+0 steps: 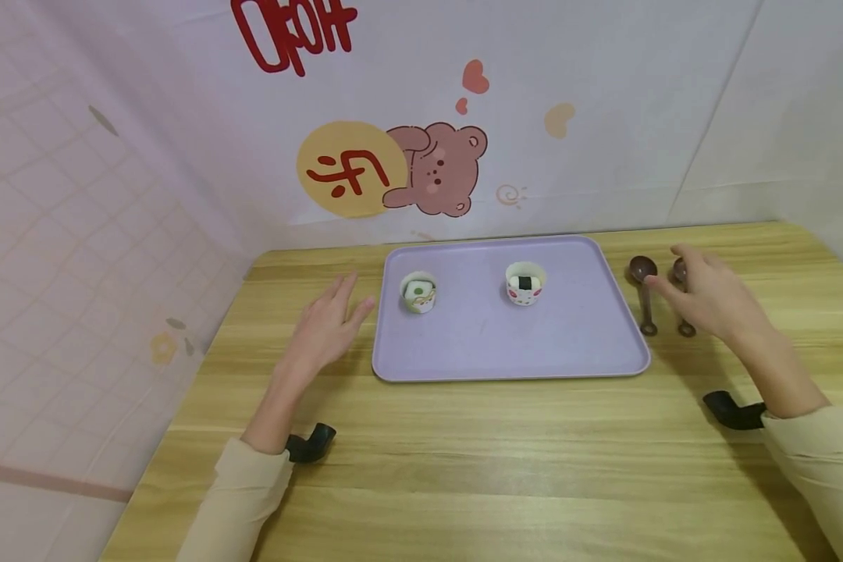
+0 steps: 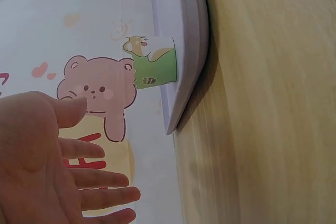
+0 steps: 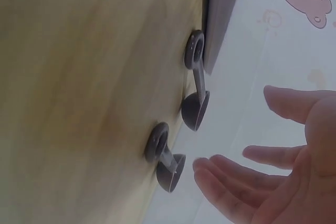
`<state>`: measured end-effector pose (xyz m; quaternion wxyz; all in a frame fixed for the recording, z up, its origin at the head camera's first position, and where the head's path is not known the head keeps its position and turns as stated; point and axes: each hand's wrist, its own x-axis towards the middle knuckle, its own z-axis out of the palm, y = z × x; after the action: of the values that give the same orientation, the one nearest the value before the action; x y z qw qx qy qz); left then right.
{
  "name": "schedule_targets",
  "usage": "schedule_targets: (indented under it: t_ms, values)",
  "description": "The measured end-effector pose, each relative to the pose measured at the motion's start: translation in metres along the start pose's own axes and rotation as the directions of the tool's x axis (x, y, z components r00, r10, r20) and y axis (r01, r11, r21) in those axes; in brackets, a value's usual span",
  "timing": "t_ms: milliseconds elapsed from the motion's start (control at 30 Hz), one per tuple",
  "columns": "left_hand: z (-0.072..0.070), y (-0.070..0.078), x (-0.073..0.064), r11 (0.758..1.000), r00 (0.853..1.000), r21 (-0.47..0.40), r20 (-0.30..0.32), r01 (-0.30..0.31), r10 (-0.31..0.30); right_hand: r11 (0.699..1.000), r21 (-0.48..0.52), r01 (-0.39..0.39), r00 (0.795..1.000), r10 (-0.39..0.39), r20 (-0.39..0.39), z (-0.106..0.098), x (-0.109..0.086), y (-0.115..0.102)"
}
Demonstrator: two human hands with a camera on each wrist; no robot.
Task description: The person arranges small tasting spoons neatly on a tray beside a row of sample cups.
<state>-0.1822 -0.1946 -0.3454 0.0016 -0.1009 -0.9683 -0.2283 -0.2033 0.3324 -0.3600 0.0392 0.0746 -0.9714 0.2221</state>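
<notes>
Right hand (image 1: pixel 716 300): fingers and thumb apart, gripping nothing, held above two spoons in the head view; the right wrist view shows a gap between fingers and spoons
Inner spoon, dark brown with round bowl and ringed handle (image 1: pixel 642 268): on the table, just beside the tray's right edge, ring towards the person
Outer spoon, dark brown, same shape (image 3: pixel 171 174): on the table to the right of the inner one, partly hidden by the hand in the head view
Left hand (image 1: pixel 319 332): fingers spread, thumb apart, holding nothing, just left of the tray
Tray, pale purple, rounded rectangle (image 1: pixel 464 343): flat on the light wood-grain table (image 1: pixel 506 453)
Left cup, white and green with cartoon print (image 1: pixel 421 305): upright on the tray's left part, containing a white piece with a green dot
Right cup, white with red print (image 1: pixel 524 297): upright right of the tray's middle, containing a white piece with a black band
Backdrop: white sheet with a pink bear (image 1: pixel 449 168)
</notes>
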Motion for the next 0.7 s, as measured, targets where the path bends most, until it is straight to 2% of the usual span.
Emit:
schedule_targets:
  t_ms: [233, 500, 700]
  values:
    - [0.003, -0.002, 0.003, 0.999, 1.000, -0.036, 0.004, -0.005, 0.005, 1.000, 0.025, -0.014, 1.000, 0.014, 0.021, 0.005, 0.005, -0.002]
    - [0.006, -0.003, 0.010, 0.997, 0.999, -0.070, 0.029, 0.017, -0.015, 0.996, 0.021, -0.088, 0.991, 0.085, 0.103, 0.004, 0.006, -0.001]
    - [0.008, -0.003, 0.016, 0.995, 0.999, -0.092, 0.039, 0.038, -0.035, 0.995, 0.010, -0.094, 0.985, 0.092, 0.144, 0.005, 0.010, 0.000]
